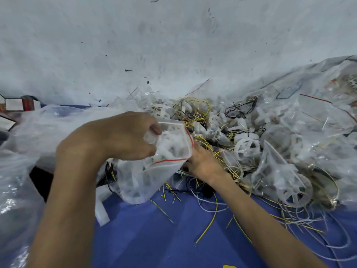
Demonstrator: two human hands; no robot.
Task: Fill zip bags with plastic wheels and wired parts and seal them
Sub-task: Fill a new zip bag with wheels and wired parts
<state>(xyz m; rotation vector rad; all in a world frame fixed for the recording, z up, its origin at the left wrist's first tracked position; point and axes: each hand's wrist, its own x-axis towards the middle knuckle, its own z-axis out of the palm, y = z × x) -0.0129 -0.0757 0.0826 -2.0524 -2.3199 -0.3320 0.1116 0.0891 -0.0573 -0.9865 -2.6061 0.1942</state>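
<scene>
Behind the zip bag (146,178) and to its right, a heap of loose parts covers the blue surface (154,238). It is made of white plastic wheels (247,146) tangled with yellow wires (195,109) and black wires (239,109). Farther right of the bag lies a pile of filled bags (280,175), each showing a wheel and wiring through the clear film. More of these bags climb against the scuffed white wall (173,45) behind. Left of the bag, a large sheet of crumpled clear plastic (38,128) spreads across the surface. A white strip of plastic (101,207) lies just below the bag's left side. Stray lengths of yellow and white wire trail over the blue surface below and to the right of the bag.

The zip bag hangs above the surface, mouth uppermost, its red zip line (166,161) bent open, with white wheel shapes showing inside. Of the two hands, the left hand (123,136) pinches the bag's mouth at its upper left edge, thumb against curled fingers. The right hand (202,163) lies just right of the bag, low among the wires. Its fingers run under the bag's mouth, where the film hides them, so I cannot tell whether it grips anything.

Far left of the bag, by the wall, stand red and white boxes (29,104). Any print on them is too small to read.
</scene>
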